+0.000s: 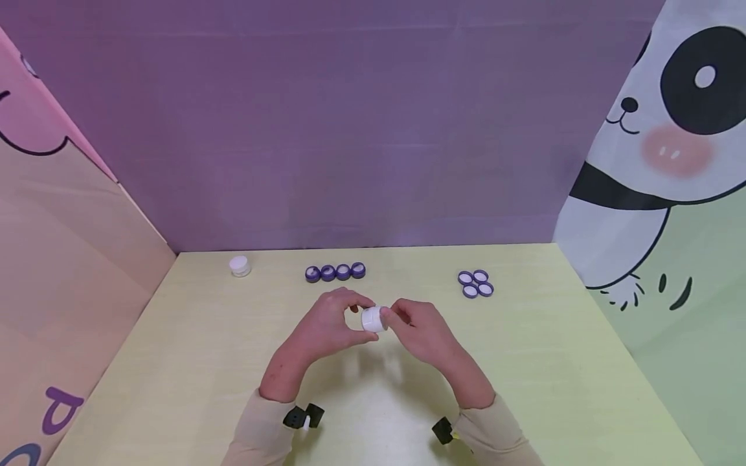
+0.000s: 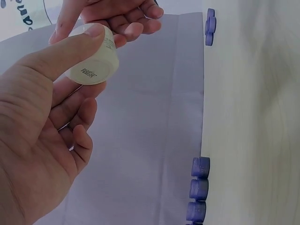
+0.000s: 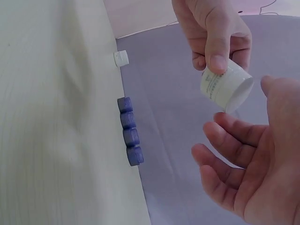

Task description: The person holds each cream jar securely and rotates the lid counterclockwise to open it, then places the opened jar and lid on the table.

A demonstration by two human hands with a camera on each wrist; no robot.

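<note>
A small white jar (image 1: 373, 319) is held sideways above the table in my left hand (image 1: 335, 325), pinched between thumb and fingers. Its base faces the left wrist camera, and a printed code shows on the white jar (image 2: 96, 68). My right hand (image 1: 422, 330) is close by the jar's other end. In the right wrist view, the right hand (image 3: 262, 154) has its fingers spread and loosely bent, with a gap between them and the white jar (image 3: 227, 86); its thumb is near the end of the jar.
Another white jar (image 1: 239, 266) stands at the back left of the table (image 1: 192, 362). Several small purple jars (image 1: 328, 273) form a row at the back middle. Several purple-rimmed lids (image 1: 470, 290) with white insides lie clustered at the back right. A purple wall (image 1: 373, 129) rises behind the table.
</note>
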